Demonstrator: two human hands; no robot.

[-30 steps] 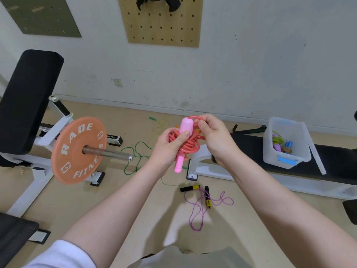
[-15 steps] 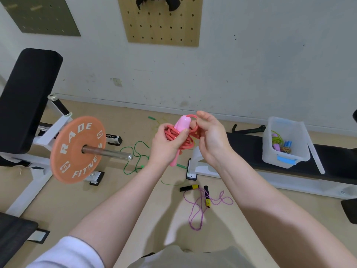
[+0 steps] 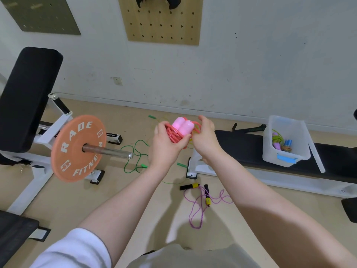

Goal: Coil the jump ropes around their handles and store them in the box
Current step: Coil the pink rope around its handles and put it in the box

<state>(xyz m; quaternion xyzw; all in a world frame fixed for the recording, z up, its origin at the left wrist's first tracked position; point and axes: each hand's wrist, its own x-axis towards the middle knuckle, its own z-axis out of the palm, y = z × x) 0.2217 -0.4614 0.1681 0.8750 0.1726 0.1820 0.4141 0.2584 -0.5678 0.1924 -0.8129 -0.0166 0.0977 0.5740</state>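
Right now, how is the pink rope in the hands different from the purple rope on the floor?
The pink rope is coiled tight around its two pink handles; the purple rope sprawls in loose loops. The pink rope is up in the air, gripped by the left hand and right hand; the purple rope lies untouched on the floor. The purple rope's handles are black and yellow, lying apart; the pink rope's sit side by side. Neither is in the box yet.

Even, bright, diffuse light; soft shadow of arms on floor [image 3: 179, 225] below hands; no glare; wide-angle bowing at edges, wall [image 3: 251, 64] line curved; slight softness throughout, corners smeared.
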